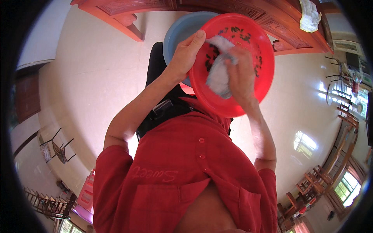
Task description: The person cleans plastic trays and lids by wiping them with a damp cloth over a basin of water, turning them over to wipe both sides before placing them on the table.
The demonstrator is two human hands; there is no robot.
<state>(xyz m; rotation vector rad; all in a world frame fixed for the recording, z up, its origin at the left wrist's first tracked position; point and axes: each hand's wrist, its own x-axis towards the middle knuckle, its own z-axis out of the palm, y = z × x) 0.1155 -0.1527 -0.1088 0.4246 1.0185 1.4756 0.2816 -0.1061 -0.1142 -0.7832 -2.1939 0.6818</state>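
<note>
A red plastic basin [233,107] with dark and yellow printed marks on its inside is tilted up before me. My left hand [188,54] grips its left rim, thumb uppermost. Inside the basin my right hand [242,72] holds a whitish cloth [219,72] against the surface; cloth and fingers are blurred. Part of the cloth reaches up towards my left thumb. Behind the red basin, partly covered by it, is a blue-grey plastic basin [172,38]. A bit of another red object shows below the two basins; what it is I cannot tell.
Carved reddish wooden furniture [186,5] spans the far side, with a white and yellow cloth [309,17] lying on it at the right. A chair [56,148] stands on the tiled floor at the left. Wooden chairs [311,183] line the right side, and a pink plastic stool [86,192] is near my left elbow.
</note>
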